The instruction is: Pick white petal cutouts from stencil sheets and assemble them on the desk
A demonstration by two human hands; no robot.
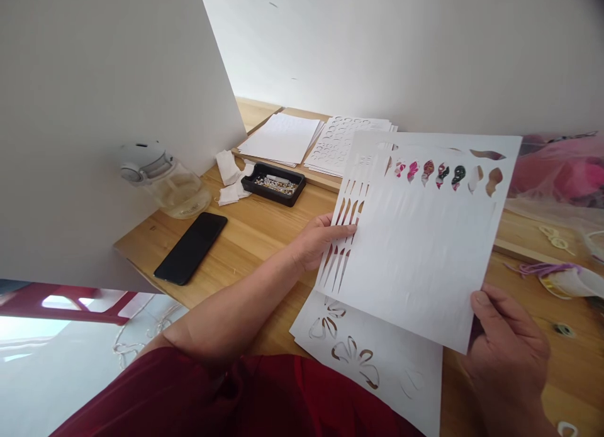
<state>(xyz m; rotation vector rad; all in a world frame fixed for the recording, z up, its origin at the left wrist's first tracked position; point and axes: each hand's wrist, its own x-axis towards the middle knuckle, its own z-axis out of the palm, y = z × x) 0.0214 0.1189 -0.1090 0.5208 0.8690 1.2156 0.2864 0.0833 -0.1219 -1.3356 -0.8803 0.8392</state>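
A white sheet with cut-out leaf and petal shapes [415,261] is held up, tilted, between both hands. My left hand [321,239] pinches its left edge, thumb on top beside the long narrow slots. Lower down, my right hand [504,336] grips the right edge near the bottom corner; its fingers are partly hidden behind the sheet. Through the upper cut-outs, pink, brown and black patterned bits show. Beneath the raised sheet lie more white sheets with flower cut-outs [391,368], reaching over the table's front edge toward my lap.
A black phone [191,248] and a clear jug with a grey lid [177,188] are at left. Behind are a black tray of small beads [274,184], crumpled tissues [231,176], plain white sheets [280,137] and cut-out sheets [346,141]. Purple cord [542,270] lies right.
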